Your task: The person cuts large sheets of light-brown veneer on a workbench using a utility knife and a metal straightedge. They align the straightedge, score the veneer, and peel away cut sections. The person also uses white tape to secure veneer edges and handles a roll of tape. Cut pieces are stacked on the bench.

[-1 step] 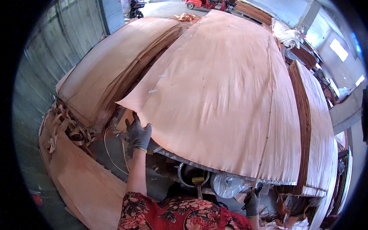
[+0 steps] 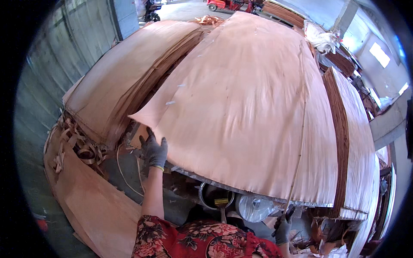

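Observation:
A wide, pale pinkish wood veneer sheet (image 2: pixel 241 107) covers the work surface before me, its near left corner curling up. Beside that corner is my left hand (image 2: pixel 155 151) in a grey glove, fingers spread at the sheet's edge; whether they press on it is hard to see. Low on the right, my gloved right hand (image 2: pixel 282 230) is closed round the near end of a long thin stick (image 2: pixel 300 148). The stick runs away from me over the right part of the sheet. Two small white strips of tape (image 2: pixel 171 102) lie near the sheet's left side.
Veneer stacks stand to the left (image 2: pixel 133 64) and right (image 2: pixel 357 142). Below the near edge are a metal pot (image 2: pixel 201 195) with a brush (image 2: pixel 222 206) and a clear plastic-wrapped roll (image 2: pixel 254 208). Veneer scraps (image 2: pixel 86 150) lie at left, near a corrugated wall (image 2: pixel 56 86).
My left hand has shifted very slightly left and up at the sheet's corner. My right hand and the stick look nearly the same.

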Tool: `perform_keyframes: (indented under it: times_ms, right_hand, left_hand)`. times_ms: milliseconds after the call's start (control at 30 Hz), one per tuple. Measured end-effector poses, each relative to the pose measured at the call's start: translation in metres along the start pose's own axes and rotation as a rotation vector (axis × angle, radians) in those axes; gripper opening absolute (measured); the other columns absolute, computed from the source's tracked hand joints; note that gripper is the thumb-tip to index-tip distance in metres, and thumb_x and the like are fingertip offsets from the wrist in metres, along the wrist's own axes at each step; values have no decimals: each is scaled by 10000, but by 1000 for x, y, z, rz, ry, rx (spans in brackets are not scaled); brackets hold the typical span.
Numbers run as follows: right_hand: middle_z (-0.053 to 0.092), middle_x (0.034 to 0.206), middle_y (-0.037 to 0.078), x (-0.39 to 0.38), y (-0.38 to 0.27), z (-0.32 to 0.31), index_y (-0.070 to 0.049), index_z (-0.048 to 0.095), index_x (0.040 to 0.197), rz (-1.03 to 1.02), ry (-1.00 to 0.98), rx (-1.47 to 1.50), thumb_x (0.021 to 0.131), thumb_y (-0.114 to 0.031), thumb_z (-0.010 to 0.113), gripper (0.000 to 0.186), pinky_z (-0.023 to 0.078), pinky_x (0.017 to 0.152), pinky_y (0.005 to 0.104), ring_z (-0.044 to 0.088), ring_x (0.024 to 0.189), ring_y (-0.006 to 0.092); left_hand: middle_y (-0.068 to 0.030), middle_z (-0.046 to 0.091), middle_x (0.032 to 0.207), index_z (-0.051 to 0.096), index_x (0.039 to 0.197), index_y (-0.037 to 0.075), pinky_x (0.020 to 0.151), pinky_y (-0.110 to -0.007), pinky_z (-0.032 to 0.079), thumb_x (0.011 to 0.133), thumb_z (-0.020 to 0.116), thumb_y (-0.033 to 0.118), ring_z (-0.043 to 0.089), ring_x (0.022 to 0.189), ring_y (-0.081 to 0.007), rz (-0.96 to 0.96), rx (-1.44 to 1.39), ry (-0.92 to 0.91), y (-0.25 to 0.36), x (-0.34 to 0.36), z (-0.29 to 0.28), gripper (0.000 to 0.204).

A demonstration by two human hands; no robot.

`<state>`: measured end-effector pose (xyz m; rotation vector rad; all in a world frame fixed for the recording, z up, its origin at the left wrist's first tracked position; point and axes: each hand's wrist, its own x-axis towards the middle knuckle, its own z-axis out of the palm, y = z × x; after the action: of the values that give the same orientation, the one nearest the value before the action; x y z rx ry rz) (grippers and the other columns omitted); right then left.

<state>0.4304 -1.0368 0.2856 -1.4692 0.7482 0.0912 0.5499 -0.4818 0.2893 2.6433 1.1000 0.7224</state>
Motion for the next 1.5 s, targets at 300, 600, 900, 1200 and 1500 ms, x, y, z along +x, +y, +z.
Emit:
perform_keyframes:
  times_ms: [300,600,900,1200,1500]
  right_hand:
    - [454,579,-40,22,97,-58,-26,585,950,-343,164,-195,861,-130,566,137,313,432,221,414,490,55]
    - [532,610,33,21,19,-28,-14,560,872,-172,-237,-114,836,-112,544,105,382,470,284,490,526,111]
    - [599,736,224,2,23,-60,-38,573,1078,-454,-156,-590,816,-132,556,279,462,567,368,623,637,296]
    - [624,834,222,-4,25,-31,-94,395,1327,-391,-46,-498,850,-180,558,512,491,613,405,632,737,369]
    - [608,785,128,33,-33,-15,-31,492,1237,-629,6,-390,869,-150,553,391,452,586,313,600,670,180]
  left_hand:
    - [-262,556,972,543,992,-37,868,-450,394,899,468,167,517,969,-388,433,-305,143,122,-48,18,236]
    - [-164,539,1186,446,1263,79,898,-455,399,894,425,232,504,1084,-361,938,-378,-179,427,-213,77,401]
    - [-173,528,1219,416,1307,102,896,-476,408,899,398,241,508,1081,-366,1216,-493,-603,459,-364,72,431]
    - [-227,412,1326,410,1278,40,1037,-429,307,850,553,340,325,1279,-372,1355,-676,-1092,400,-314,21,543]
    - [-69,567,1116,483,1235,9,813,-240,435,833,565,73,535,890,-116,-110,-1349,-843,248,-189,-17,415]
